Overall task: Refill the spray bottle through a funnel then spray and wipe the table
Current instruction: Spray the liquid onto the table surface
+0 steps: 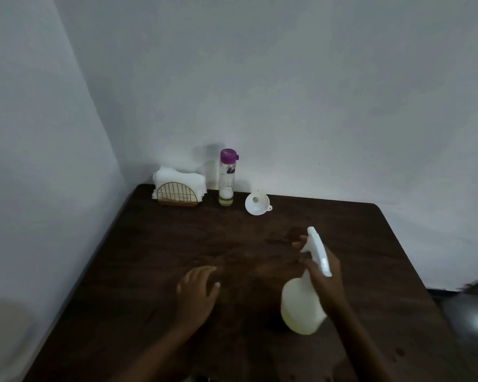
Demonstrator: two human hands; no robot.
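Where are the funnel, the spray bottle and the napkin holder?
funnel (257, 207): head view, inside of its cone.
spray bottle (301, 306): head view, its round body.
napkin holder (175, 193): head view, its gold wire front.

Nothing really readable here, honestly. The only print is a small dark label (230, 169) on the clear bottle (226, 188) with the purple cap (228, 155), standing far left. It's too small and blurry to make out any words.
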